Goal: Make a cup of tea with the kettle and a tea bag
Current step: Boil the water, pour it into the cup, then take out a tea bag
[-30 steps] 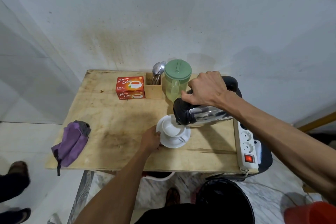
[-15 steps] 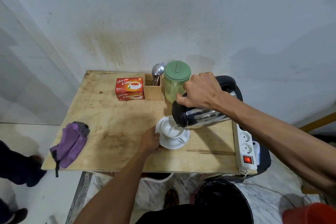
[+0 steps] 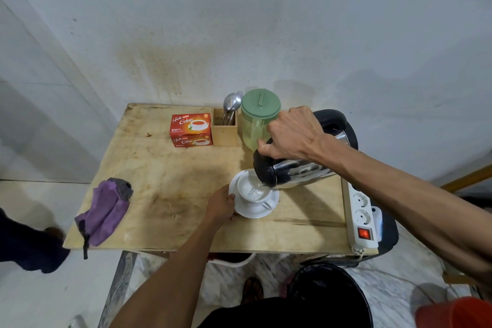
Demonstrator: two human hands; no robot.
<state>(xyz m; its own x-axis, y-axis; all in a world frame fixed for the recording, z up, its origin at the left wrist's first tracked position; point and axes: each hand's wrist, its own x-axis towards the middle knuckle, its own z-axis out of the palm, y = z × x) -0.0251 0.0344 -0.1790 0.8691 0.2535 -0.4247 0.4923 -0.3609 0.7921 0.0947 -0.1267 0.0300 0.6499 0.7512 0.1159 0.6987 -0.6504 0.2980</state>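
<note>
Water now streaming from tilted kettle, right hand gripping its handle, into cup; left hand holding saucer; filling is progressing.

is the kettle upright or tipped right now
Tipped: the right hand holds the kettle nearly sideways, spout over the cup.
</note>
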